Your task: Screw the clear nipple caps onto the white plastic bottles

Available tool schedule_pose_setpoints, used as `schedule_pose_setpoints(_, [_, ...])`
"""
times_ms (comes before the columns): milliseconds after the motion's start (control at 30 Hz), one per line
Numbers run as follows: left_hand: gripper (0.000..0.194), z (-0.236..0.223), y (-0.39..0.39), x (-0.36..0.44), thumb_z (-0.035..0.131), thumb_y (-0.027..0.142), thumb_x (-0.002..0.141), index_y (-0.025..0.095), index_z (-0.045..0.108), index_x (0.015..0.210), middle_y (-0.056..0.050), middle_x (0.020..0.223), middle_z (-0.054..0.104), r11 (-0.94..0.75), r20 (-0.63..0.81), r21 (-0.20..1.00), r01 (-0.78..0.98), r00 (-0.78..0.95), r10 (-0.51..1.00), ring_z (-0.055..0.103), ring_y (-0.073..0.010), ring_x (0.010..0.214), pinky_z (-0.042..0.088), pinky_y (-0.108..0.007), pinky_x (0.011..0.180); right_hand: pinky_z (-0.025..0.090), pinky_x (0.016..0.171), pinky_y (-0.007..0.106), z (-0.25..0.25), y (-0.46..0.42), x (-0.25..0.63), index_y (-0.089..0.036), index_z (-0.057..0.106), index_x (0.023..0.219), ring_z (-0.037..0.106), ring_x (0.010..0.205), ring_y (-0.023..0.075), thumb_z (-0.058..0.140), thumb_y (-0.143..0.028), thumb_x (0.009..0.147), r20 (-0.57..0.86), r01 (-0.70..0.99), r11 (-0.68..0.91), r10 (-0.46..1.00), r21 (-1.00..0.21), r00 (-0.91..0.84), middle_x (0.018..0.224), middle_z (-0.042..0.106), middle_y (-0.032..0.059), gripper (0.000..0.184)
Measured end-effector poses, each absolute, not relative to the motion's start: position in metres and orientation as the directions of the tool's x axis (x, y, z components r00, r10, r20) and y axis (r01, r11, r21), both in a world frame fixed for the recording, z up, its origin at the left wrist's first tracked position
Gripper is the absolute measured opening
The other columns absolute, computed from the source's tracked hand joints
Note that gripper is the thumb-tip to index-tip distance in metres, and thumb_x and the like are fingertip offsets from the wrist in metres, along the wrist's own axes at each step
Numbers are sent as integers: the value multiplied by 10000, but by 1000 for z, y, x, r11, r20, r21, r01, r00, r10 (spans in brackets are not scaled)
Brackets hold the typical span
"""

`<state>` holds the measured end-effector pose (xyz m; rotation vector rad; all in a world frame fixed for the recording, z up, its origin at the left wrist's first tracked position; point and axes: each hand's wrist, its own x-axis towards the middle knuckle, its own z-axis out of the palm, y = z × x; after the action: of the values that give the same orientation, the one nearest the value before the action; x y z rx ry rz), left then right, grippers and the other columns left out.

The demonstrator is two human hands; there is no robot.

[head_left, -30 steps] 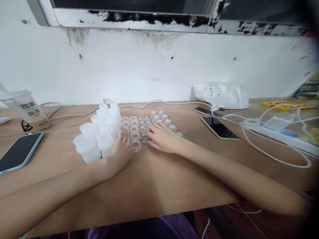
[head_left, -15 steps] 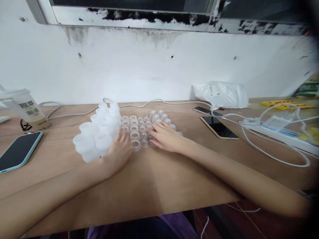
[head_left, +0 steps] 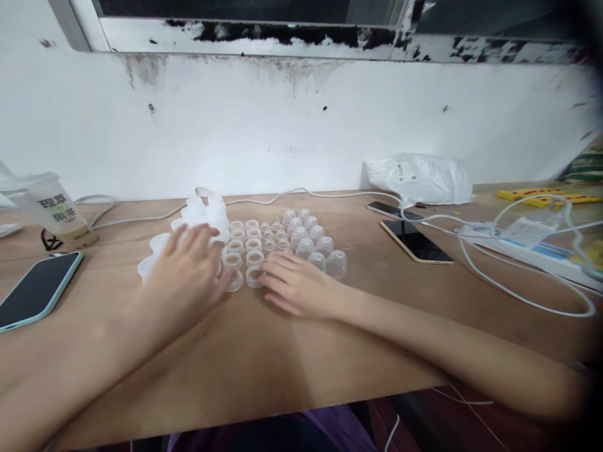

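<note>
My left hand [head_left: 193, 270] is raised over a cluster of frosted white plastic bottles [head_left: 214, 216]. Its fingers are spread and slightly blurred, with nothing visible in them, and it hides many of the bottles. Two columns of clear plastic rings [head_left: 233, 260] lie beside its thumb. My right hand [head_left: 301, 285] rests low with fingers stretched out, its tips beside the nearest ring [head_left: 255, 276] of the right column. Clear bottle nipples [head_left: 268, 243] stand beyond these fingers, and the hand covers the nearer ones. Clear domed caps [head_left: 336, 263] sit in rows just past that hand.
Far left are a drink cup [head_left: 66, 220] and a phone [head_left: 40, 292]. Two phones, one gold-edged [head_left: 417, 242], lie to the right near a power strip [head_left: 522, 242] with looping white cables. A plastic bag [head_left: 419, 179] is against the wall.
My left hand has lifted and moved left from the rings to above the bottles, fingers spreading. My right hand has shifted toward me and slightly left, uncovering the domed caps.
</note>
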<state>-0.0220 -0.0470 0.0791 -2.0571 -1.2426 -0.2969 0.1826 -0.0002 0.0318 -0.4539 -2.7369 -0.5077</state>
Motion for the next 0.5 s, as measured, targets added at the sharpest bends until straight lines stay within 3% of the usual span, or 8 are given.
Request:
schedule_pose_setpoints(67, [453, 96, -44, -53, 357, 482, 795, 116, 546, 984, -97, 1053, 545, -277, 634, -268, 923, 386, 670, 481, -217, 998, 374, -382, 877, 270, 968, 364, 22, -6, 176, -94, 497, 1062, 415, 1085, 184, 379, -277, 830, 335, 268, 924, 169, 274, -927, 1100, 519, 115, 318])
schedule_pose_setpoints(167, [437, 99, -11, -106, 287, 464, 837, 148, 501, 1050, -66, 1075, 545, -113, 761, 61, 992, 27, 649, 511, -162, 941, 454, -298, 740, 248, 1002, 334, 8, -13, 165, -79, 464, 1125, 345, 1174, 168, 345, -278, 848, 297, 173, 961, 105, 215, -949, 1200, 475, 107, 362])
schedule_pose_setpoints(233, [469, 87, 24, -137, 187, 419, 875, 92, 486, 1029, -84, 1001, 593, -53, 751, 233, 971, -145, 644, 542, -135, 869, 474, -245, 654, 255, 1006, 308, 2, -17, 156, -73, 463, 1134, 317, 1199, 157, 324, -272, 856, 297, 136, 976, 81, 169, -952, 1221, 463, 101, 368])
schedule_pose_setpoints(300, [579, 69, 58, -154, -34, 285, 888, 26, 479, 955, -107, 875, 629, -49, 695, 250, 967, -144, 704, 564, -92, 757, 464, -172, 545, 245, 1016, 290, -2, -20, 145, -55, 450, 1150, 277, 1225, 158, 305, -279, 862, 315, 112, 984, 64, 137, -947, 1249, 433, 110, 392])
schedule_pose_setpoints(367, [633, 53, 82, -157, -113, 181, 866, 21, 500, 868, -83, 754, 634, -74, 668, 209, 975, -87, 739, 563, -63, 673, 455, -148, 520, 218, 1032, 278, -3, -23, 134, -34, 416, 1183, 224, 1249, 160, 282, -288, 869, 333, 84, 989, 39, 122, -942, 1287, 382, 120, 425])
schedule_pose_setpoints(433, [504, 44, 91, -147, 34, 197, 901, 42, 512, 868, -51, 745, 615, -116, 653, 139, 983, -3, 758, 560, -62, 662, 469, -174, 553, 188, 1045, 262, -3, -26, 122, -36, 389, 1208, 194, 1260, 147, 248, -277, 879, 338, 37, 992, -6, 121, -941, 1309, 353, 110, 431])
schedule_pose_setpoints(500, [268, 41, 87, -130, 350, 286, 864, 89, 515, 942, -38, 846, 582, -163, 648, 45, 986, 96, 756, 563, -105, 714, 487, -259, 613, 155, 1054, 247, -4, -29, 110, -54, 378, 1221, 187, 1262, 128, 223, -261, 885, 320, -28, 991, -69, 133, -945, 1315, 352, 83, 423])
